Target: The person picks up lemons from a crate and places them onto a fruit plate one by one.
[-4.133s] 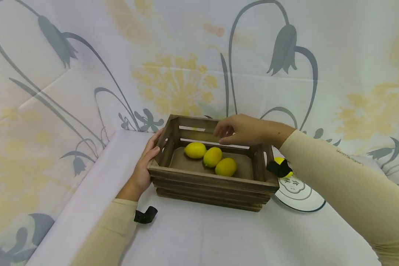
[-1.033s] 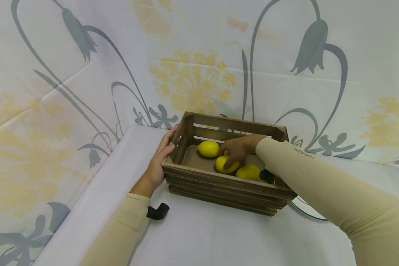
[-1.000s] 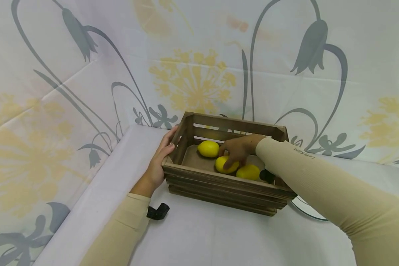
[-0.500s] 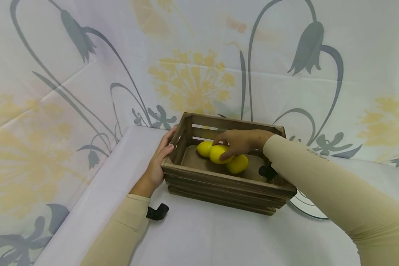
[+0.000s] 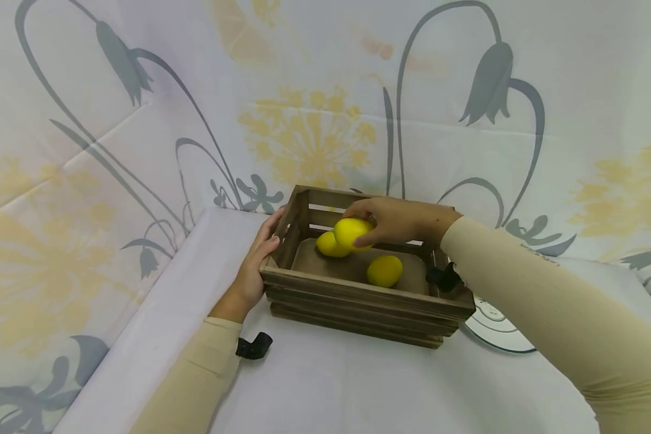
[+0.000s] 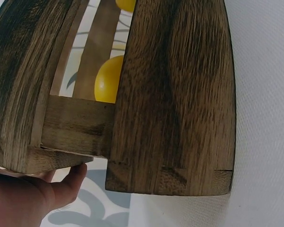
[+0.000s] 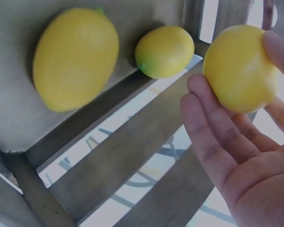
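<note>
A brown slatted wooden crate (image 5: 352, 301) stands on the white cloth. My left hand (image 5: 248, 274) grips its left end, with the thumb at the rim; in the left wrist view the left hand (image 6: 23, 201) meets the end slat at the corner. My right hand (image 5: 401, 220) pinches a yellow lemon (image 5: 349, 232) between thumb and fingers, lifted above the crate floor. Two other lemons lie inside: one lemon (image 5: 327, 245) partly behind the held one, another lemon (image 5: 385, 271) nearer the front wall. The right wrist view has the held lemon (image 7: 239, 68) close to the far slats.
A white plate (image 5: 501, 340) with a dark rim sits right of the crate, partly covered by the right forearm. Flower-printed cloth (image 5: 314, 54) rises behind the crate and at the left. Black wrist mounts (image 5: 255, 346) stick out from both sleeves.
The right hand took hold of the middle lemon and raised it toward the back of the crate. The front lemon shifted slightly left. The left hand stayed on the crate.
</note>
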The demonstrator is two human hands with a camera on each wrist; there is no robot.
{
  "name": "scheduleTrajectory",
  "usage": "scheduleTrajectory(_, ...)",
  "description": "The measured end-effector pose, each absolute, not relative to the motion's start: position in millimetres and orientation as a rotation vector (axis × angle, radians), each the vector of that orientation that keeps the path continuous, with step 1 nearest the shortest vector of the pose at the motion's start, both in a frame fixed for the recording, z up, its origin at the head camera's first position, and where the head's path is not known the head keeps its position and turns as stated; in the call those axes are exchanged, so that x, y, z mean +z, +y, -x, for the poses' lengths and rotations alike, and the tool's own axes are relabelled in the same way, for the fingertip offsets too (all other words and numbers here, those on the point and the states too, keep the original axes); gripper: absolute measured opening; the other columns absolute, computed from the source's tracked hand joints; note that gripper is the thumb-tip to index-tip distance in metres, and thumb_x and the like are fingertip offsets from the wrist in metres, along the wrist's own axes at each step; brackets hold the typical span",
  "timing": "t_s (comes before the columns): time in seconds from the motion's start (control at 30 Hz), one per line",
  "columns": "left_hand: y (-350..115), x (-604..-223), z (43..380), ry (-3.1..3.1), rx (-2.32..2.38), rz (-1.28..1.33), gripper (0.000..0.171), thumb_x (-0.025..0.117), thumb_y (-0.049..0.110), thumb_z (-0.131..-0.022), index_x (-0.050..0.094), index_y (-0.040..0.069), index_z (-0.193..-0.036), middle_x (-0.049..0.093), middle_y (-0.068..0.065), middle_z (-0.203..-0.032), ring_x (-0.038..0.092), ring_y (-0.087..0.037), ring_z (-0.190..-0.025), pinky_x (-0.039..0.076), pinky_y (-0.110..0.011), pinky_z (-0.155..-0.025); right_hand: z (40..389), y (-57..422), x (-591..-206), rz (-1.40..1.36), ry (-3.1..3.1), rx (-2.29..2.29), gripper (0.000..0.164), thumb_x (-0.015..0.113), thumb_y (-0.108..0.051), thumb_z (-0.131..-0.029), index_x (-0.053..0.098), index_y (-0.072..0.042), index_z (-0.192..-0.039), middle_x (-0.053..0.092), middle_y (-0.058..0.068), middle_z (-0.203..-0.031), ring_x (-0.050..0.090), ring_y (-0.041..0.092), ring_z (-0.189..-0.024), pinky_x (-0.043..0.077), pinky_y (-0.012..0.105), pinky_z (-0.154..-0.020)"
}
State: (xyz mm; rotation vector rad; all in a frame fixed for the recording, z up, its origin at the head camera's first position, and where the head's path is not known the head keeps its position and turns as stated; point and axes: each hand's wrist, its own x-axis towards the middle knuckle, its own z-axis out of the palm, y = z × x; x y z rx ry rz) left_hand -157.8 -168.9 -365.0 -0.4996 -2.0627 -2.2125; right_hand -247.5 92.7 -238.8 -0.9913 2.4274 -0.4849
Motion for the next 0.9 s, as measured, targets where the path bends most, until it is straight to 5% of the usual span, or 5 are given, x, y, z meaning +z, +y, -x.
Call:
scheduleTrajectory(0.2, -168.9, -366.6, 157.7, -2.056, -2.218, 0.496, 0.058, 0.027, 0.027, -0.102, 0.020, 0.028, -0.160, 0.018, 0.007, -0.165, 0.019, -0.022, -0.153, 0.014, -0.051, -0.122, 244.9, 97.3, -235.5, 1.007, 2.449, -0.562, 0.057, 0.073, -0.024, -0.091, 0.051, -0.013, -0.143, 0.058, 0.013, -0.131, 0.059, 0.030, -0.118, 0.049, 0.045, -0.100)
scheduleTrajectory(0.9, -166.4, -366.5, 157.0, -2.042, -2.259, 0.489, 0.058, 0.026, 0.026, -0.102, 0.019, 0.029, -0.160, 0.016, 0.008, -0.166, 0.016, -0.019, -0.154, 0.015, -0.051, -0.123, 224.6, 121.2, -210.1, 1.061, 2.576, -0.624, 0.054, 0.075, -0.027, -0.090, 0.054, -0.022, -0.140, 0.065, 0.006, -0.119, 0.065, 0.021, -0.098, 0.052, 0.039, -0.088)
